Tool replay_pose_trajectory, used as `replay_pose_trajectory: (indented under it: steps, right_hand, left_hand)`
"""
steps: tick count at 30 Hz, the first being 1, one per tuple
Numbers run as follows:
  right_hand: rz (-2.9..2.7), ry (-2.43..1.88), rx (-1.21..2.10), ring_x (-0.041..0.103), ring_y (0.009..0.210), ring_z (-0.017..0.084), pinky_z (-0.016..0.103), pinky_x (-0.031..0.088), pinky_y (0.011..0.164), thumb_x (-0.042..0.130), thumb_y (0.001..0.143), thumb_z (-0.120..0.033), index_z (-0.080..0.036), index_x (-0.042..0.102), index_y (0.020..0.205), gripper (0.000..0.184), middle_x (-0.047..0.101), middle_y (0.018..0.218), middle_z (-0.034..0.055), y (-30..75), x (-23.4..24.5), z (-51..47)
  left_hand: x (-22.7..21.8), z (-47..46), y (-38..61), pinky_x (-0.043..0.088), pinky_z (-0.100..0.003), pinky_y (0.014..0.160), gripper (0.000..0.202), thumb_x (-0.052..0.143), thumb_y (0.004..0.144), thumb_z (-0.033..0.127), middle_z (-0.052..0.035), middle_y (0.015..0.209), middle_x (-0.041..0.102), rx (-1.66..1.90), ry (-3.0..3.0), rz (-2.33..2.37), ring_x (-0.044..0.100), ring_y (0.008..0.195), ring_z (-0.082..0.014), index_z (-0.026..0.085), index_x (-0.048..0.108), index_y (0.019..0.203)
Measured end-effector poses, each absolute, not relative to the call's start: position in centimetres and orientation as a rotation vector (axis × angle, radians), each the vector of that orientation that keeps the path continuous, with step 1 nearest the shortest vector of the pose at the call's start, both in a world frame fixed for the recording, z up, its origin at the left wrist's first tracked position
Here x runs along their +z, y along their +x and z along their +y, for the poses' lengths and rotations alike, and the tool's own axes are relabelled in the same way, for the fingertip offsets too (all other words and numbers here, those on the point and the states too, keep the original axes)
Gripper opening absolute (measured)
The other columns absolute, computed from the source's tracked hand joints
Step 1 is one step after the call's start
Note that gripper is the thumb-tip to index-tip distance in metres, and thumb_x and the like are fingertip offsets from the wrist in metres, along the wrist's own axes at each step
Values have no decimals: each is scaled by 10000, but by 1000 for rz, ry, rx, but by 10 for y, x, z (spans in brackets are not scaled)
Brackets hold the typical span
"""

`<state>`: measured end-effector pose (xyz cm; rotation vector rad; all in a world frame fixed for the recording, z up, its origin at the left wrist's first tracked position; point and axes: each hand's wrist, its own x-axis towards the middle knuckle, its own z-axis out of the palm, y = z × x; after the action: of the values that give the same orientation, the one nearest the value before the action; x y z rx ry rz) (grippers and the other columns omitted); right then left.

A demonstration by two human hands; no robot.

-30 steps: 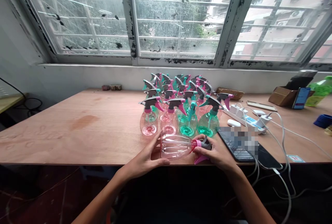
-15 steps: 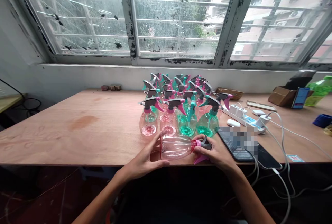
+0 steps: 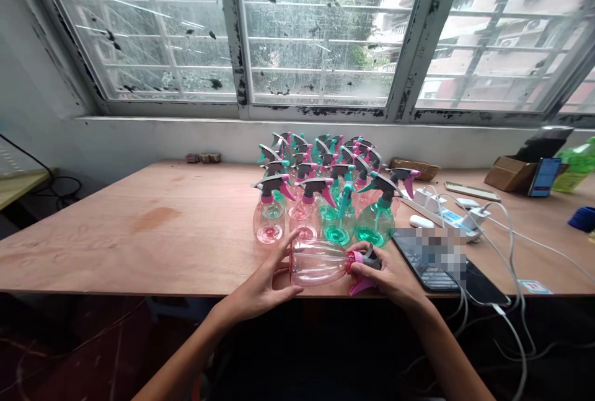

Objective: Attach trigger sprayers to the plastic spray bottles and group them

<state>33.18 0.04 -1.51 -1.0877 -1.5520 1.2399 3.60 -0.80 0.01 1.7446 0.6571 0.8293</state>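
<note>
A clear pink spray bottle (image 3: 318, 263) lies sideways in the air between my hands, above the front edge of the table. My left hand (image 3: 272, 280) grips its base, thumb below and fingers above. At the neck, my right hand (image 3: 383, 271) is closed around the pink collar and the dark spray head, which the fingers partly hide. Just behind stand several upright spray bottles in close rows, among them a pink one (image 3: 268, 221) and a green one (image 3: 375, 221), with grey, pink and green trigger heads.
Right of the bottles are a tablet (image 3: 427, 271), a white power strip (image 3: 458, 224) with cables hanging over the table edge, and a cardboard box (image 3: 506, 175) with a phone (image 3: 545, 176) leaning on it. Small blocks (image 3: 203, 158) lie at the back left of the wooden table (image 3: 116, 233).
The view has shifted slightly, so everything sits a little further right. Both hands keep the same hold on the pink spray bottle.
</note>
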Motion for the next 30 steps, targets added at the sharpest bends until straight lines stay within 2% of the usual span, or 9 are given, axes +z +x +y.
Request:
replay_pose_trajectory:
  steps: [4,7,10,14,19,23,26,28,30]
  right_hand:
    - [-1544,-1088,1233,663,808,218,317,511,779,804,776,-536,-197,658,987,425,687,853,10,332,-17,1]
    - [-1546,-1087,1248,659,790,206,304,506,756,811,774,-524,-199,656,997,423,687,851,4,332,-18,2]
    - [-1537,-1080,1261,659,784,198,294,504,746,812,778,-515,-201,655,1008,419,690,855,0,333,-18,2]
    - [-1514,-1071,1296,670,779,200,303,513,759,814,780,-510,-200,636,994,416,704,828,-1,332,-16,2]
    - [-1532,-1064,1287,686,789,213,322,528,778,805,790,-515,-198,629,980,409,724,834,14,330,-14,1]
    - [-1511,-1041,1300,690,790,216,324,529,778,801,796,-514,-196,627,984,409,730,840,19,330,-16,1]
    - [-1507,-1016,1331,688,804,215,320,526,773,793,814,-493,-188,624,989,390,738,858,34,331,-17,1]
    - [-1512,-1005,1347,684,804,212,317,524,770,786,827,-479,-179,624,987,376,737,851,39,331,-18,2]
    - [-1512,-1002,1356,680,791,206,315,522,764,785,832,-469,-173,621,987,372,734,831,39,332,-18,2]
  left_hand:
    - [-1,-7,36,325,-490,1217,890,690,922,201,-68,1706,140,881,1800,680,298,1510,-339,351,147,1611]
    - [1,-8,36,340,-512,1210,948,749,881,206,-78,1693,197,841,1733,723,333,1495,-345,352,160,1609]
    - [1,-8,36,351,-513,1205,900,739,894,219,-82,1679,241,818,1699,724,354,1485,-342,358,201,1601]
    - [-4,-6,36,329,-513,1215,854,684,938,233,-76,1693,198,881,1733,674,375,1473,-334,370,170,1605]
    - [-4,-7,36,402,-536,1168,975,762,879,219,-81,1699,167,873,1643,680,402,1453,-370,411,134,1601]
    - [-8,-5,34,427,-512,1158,886,724,910,223,-71,1699,169,847,1641,686,425,1440,-360,406,191,1594]
    - [-13,-3,34,403,-506,1175,822,654,959,231,-72,1698,177,885,1675,683,490,1398,-322,406,167,1597]
    - [-13,-3,34,398,-508,1179,892,688,936,218,-84,1694,192,880,1672,685,487,1400,-322,399,126,1604]
    - [-11,-4,35,409,-507,1174,999,752,881,191,-84,1701,160,860,1647,688,421,1445,-347,392,96,1608]
